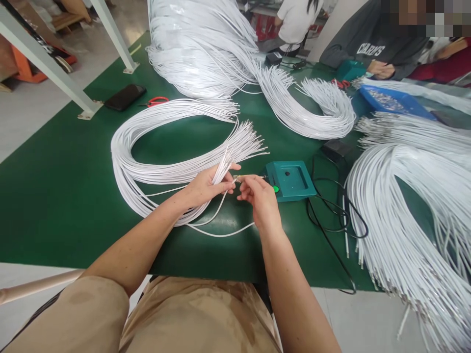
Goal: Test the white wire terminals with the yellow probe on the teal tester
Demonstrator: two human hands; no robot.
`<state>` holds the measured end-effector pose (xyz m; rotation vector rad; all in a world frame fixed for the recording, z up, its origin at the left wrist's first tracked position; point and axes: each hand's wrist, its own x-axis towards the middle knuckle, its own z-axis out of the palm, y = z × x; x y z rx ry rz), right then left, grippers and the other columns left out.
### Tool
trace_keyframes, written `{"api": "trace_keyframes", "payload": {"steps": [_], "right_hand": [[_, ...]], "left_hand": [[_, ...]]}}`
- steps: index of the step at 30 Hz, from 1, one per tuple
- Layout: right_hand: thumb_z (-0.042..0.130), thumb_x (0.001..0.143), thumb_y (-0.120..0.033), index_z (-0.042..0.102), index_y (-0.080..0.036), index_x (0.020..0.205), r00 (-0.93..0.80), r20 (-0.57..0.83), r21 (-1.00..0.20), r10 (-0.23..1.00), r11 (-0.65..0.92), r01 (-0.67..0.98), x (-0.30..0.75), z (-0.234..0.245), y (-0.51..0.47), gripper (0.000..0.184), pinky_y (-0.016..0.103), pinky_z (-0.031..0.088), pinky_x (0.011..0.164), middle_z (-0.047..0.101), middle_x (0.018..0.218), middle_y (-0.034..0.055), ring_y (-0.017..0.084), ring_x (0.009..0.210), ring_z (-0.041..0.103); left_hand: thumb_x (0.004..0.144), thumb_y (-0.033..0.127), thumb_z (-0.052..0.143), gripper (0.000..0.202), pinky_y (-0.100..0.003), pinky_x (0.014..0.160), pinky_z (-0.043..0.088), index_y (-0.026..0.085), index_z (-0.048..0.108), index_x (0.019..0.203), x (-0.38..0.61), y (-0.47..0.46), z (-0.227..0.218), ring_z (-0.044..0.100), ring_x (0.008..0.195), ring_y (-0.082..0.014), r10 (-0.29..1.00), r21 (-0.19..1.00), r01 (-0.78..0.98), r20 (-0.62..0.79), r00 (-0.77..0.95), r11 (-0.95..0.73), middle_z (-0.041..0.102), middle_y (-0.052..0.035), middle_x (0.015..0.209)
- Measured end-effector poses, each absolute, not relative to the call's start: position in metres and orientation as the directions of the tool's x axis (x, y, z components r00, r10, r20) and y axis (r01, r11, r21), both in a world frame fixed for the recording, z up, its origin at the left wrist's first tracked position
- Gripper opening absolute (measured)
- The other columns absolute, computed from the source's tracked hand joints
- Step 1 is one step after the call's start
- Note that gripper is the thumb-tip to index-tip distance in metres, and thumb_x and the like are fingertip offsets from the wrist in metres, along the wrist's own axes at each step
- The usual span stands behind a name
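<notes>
My left hand (206,187) is closed around a bunch of white wires (176,171) that loops away to the left over the green table (66,196). My right hand (257,196) pinches the end of a single white wire (221,234), its metal tip pointing at the small teal box (290,179) with a green button. The single wire trails back in a curve under both hands. The two hands sit close together, just left of the teal box.
Large white wire bundles lie at the right (405,220) and at the back (206,49). Black cables (331,220) run from the box. A phone (125,96) and red scissors (157,101) lie at far left. Other people sit at the back right, near a blue tray (393,100).
</notes>
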<state>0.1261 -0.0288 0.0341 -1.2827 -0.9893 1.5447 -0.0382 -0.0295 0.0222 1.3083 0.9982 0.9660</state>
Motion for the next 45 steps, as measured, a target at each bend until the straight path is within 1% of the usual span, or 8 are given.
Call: {"api": "trace_keyframes", "payload": {"steps": [4, 11, 15, 20, 25, 28, 35, 45], "right_hand": [[0.058, 0.080, -0.042, 0.073, -0.021, 0.089, -0.114, -0.173, -0.979, 0.978, -0.183, -0.084, 0.123, 0.038, -0.031, 0.027, 0.027, 0.047, 0.072, 0.063, 0.076, -0.0001, 0.012, 0.070, 0.056], [0.066, 0.074, -0.028, 0.071, -0.022, 0.077, -0.133, -0.117, -0.993, 0.984, -0.118, 0.003, 0.124, 0.039, -0.032, 0.009, 0.031, 0.047, 0.080, 0.070, 0.086, 0.0017, 0.016, 0.078, 0.060], [0.058, 0.081, -0.029, 0.067, -0.021, 0.078, -0.079, 0.052, -0.974, 0.996, 0.068, 0.215, 0.123, 0.026, -0.033, 0.012, 0.031, 0.045, 0.077, 0.068, 0.083, 0.0029, 0.017, 0.076, 0.059], [0.037, 0.094, -0.024, 0.063, -0.018, 0.082, -0.258, 0.403, -0.546, 0.878, 0.457, 0.703, 0.124, 0.017, -0.032, 0.028, 0.034, 0.040, 0.077, 0.061, 0.082, 0.0085, 0.021, 0.080, 0.053], [0.044, 0.092, -0.021, 0.061, -0.018, 0.102, -0.429, 0.388, -0.243, 0.816, 0.540, 0.806, 0.142, 0.030, -0.011, 0.021, 0.037, 0.035, 0.088, 0.065, 0.102, 0.0111, 0.025, 0.097, 0.053], [0.047, 0.088, -0.017, 0.062, -0.017, 0.093, -0.497, 0.272, -0.138, 0.824, 0.545, 0.827, 0.155, 0.034, 0.005, 0.016, 0.039, 0.031, 0.094, 0.068, 0.087, 0.0089, 0.024, 0.086, 0.056], [0.049, 0.081, -0.007, 0.060, -0.018, 0.082, -0.603, 0.156, -0.121, 0.782, 0.621, 0.775, 0.165, 0.032, 0.020, 0.015, 0.035, 0.029, 0.096, 0.068, 0.078, 0.0057, 0.020, 0.079, 0.056], [0.048, 0.075, -0.004, 0.061, -0.017, 0.074, -0.614, 0.158, -0.093, 0.774, 0.630, 0.771, 0.162, 0.032, 0.028, 0.019, 0.034, 0.030, 0.075, 0.063, 0.069, 0.0076, 0.022, 0.075, 0.047]], "left_hand": [[0.078, 0.029, 0.067, 0.026, -0.027, 0.072, 0.053, 0.015, 0.063, 0.099, -0.039, -0.029, 0.023, 0.064, 0.072, -0.0121, 0.957, 1.000, 0.020, -0.014, 0.288, 0.009, 0.063, -0.0063, 0.103], [0.077, 0.028, 0.065, 0.024, -0.027, 0.071, 0.052, 0.017, 0.065, 0.098, -0.038, -0.030, 0.023, 0.062, 0.073, -0.0125, 0.963, 0.997, 0.069, -0.001, 0.270, -0.018, 0.064, -0.0071, 0.109], [0.078, 0.024, 0.064, 0.037, -0.025, 0.070, 0.051, 0.020, 0.062, 0.115, -0.036, -0.031, 0.022, 0.060, 0.072, -0.0119, 0.959, 0.996, 0.084, -0.033, 0.282, 0.009, 0.063, -0.0014, 0.086], [0.077, 0.026, 0.068, 0.043, -0.022, 0.064, 0.050, 0.018, 0.060, 0.118, -0.034, -0.029, 0.016, 0.062, 0.072, -0.0117, 0.940, 0.977, -0.078, -0.169, 0.297, 0.200, 0.061, -0.0006, 0.081], [0.074, 0.024, 0.070, 0.047, -0.022, 0.063, 0.051, 0.017, 0.058, 0.119, -0.032, -0.024, 0.009, 0.066, 0.073, -0.0131, 0.945, 0.955, -0.114, -0.243, 0.219, 0.272, 0.063, -0.0009, 0.080], [0.075, 0.026, 0.070, 0.045, -0.023, 0.064, 0.052, 0.017, 0.057, 0.117, -0.031, -0.023, 0.004, 0.068, 0.073, -0.0146, 0.949, 0.959, -0.066, -0.259, 0.181, 0.274, 0.065, -0.0024, 0.082], [0.075, 0.026, 0.070, 0.042, -0.024, 0.064, 0.054, 0.018, 0.056, 0.114, -0.030, -0.020, -0.005, 0.071, 0.075, -0.0171, 0.960, 0.970, 0.014, -0.241, 0.144, 0.241, 0.067, -0.0031, 0.080], [0.071, 0.022, 0.071, 0.040, -0.024, 0.061, 0.056, 0.016, 0.058, 0.108, -0.024, -0.014, -0.011, 0.071, 0.068, -0.0172, 0.968, 0.966, 0.100, -0.246, 0.058, 0.239, 0.069, -0.0022, 0.074]]}}
